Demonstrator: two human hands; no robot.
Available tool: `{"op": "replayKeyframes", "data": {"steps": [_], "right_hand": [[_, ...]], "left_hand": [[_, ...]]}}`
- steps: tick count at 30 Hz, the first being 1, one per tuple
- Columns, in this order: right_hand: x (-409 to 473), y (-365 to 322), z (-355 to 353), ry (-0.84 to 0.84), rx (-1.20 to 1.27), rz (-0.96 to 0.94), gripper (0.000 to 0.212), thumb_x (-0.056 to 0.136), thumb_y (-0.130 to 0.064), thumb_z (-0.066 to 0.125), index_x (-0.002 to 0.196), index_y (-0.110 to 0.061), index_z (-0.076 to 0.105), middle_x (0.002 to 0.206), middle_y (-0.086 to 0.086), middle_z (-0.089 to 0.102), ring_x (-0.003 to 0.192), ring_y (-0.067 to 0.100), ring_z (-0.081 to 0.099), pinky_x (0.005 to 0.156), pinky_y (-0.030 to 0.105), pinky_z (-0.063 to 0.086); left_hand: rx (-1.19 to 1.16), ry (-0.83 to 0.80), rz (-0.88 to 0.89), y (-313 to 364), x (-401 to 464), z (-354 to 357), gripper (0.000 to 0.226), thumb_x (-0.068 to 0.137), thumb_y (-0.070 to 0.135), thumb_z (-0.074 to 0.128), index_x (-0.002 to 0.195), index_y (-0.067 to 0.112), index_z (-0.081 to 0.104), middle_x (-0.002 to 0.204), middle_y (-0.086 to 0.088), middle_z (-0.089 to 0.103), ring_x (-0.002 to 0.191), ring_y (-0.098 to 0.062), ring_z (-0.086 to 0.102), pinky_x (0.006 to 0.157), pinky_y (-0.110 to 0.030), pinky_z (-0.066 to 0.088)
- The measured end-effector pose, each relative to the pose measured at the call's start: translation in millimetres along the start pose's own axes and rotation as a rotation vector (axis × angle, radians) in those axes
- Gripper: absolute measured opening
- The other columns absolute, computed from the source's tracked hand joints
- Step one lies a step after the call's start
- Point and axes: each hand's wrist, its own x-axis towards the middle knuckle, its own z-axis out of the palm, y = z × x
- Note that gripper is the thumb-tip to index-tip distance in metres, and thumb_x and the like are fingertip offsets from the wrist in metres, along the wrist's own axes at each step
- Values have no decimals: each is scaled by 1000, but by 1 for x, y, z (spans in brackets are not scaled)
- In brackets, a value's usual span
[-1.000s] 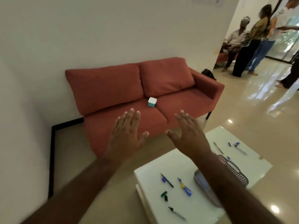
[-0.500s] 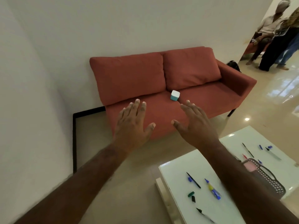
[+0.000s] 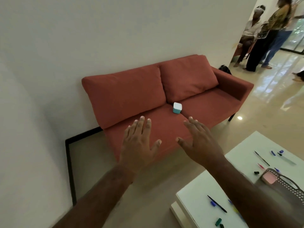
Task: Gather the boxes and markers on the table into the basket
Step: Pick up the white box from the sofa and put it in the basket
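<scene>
Markers (image 3: 217, 204): lay loose on the white table (image 3: 195, 197) in two groups. Saw a black one with a blue cap (image 3: 213, 203) just beside it near the corner on the sofa side, and a green cap (image 3: 218, 222) nearer the front edge. Saw the rest toward the far end of the table: thin black, red and clear-barrelled ones with small caps among them, too small to count surely.

Found the basket (image 3: 287, 179) on the table past the right forearm, partly hidden by it, with a pink box (image 3: 269, 178) seemingly already inside at its end. Noted a white and teal box (image 3: 177, 108) well apart from all this, on the seat of the red sofa (image 3: 205, 83), at the seam between the two cushions.

Held both hands out in the air before the sofa, above the floor and off the table: left hand (image 3: 138, 145) and right hand (image 3: 199, 143) flat, palms down, fingers spread, apart from each other, touching and carrying nothing.

Judged the markers light, stiff and smooth, likely to roll away if nudged sideways on the glossy top. Best pinched at mid-barrel between thumb and fingertips, or swept several together against a flat palm. Judged the loose caps fiddly, wanting a fingertip pinch one at a time. Judged the boxes light and rigid with rounded corners, easy to take across two opposite sides with one hand, and not fragile enough to need more than a gentle drop into the basket.
</scene>
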Motion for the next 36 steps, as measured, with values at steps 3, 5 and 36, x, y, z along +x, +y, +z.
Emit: {"op": "replayKeyframes", "data": {"steps": [3,5,36], "right_hand": [[25,3,6,10,12,33,73,91,-58,52,151,-24,31,162,0,23,149,17,17,117,35,21],[47,6,11,39,22,34,72,90,-56,55,150,-23,34,161,0,26,149,16,19,117,34,21],[354,62,103,42,-8,368,79,91,-56,54,155,-26,22,164,-1,15,150,18,14,119,34,19]], "left_hand": [[-3,8,10,-7,28,9,79,90,63,40,154,17,28,160,-9,27,147,-26,27,118,-40,20],[-3,19,22,-12,51,14,79,90,63,41,153,17,30,160,-10,29,147,-26,28,117,-41,22],[-27,-139,151,-139,373,158,80,89,66,35,151,15,35,157,-13,33,144,-30,34,116,-48,28]]}}
